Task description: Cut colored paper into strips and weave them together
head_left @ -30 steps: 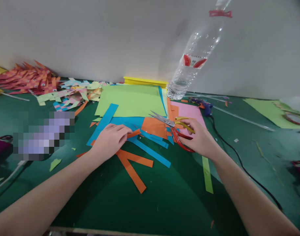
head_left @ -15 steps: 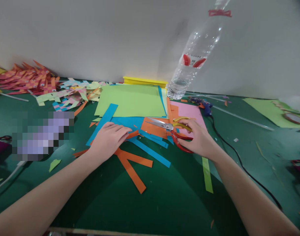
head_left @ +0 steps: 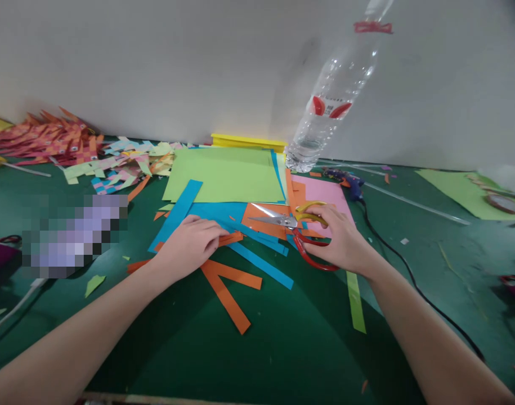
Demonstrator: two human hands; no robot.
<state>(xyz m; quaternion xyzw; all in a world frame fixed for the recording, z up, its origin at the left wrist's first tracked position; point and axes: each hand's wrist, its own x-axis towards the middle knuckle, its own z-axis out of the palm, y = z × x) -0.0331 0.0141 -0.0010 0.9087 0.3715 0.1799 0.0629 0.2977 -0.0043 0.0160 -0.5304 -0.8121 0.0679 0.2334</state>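
My left hand lies palm down on a fan of orange paper strips and blue paper strips, its fingertips pinching one short orange strip. My right hand grips scissors with one yellow and one red handle. The blades are open and point left over an orange sheet. A large light-green sheet and a pink sheet lie just behind.
A clear plastic bottle leans against the wall behind the sheets. Woven paper pieces pile at the back left. A glue gun with a black cable lies right. A loose green strip rests by my right wrist.
The scissors have swung lower and to the left, blades now lying nearly flat over the orange sheet. My left hand has shifted slightly on the strips.
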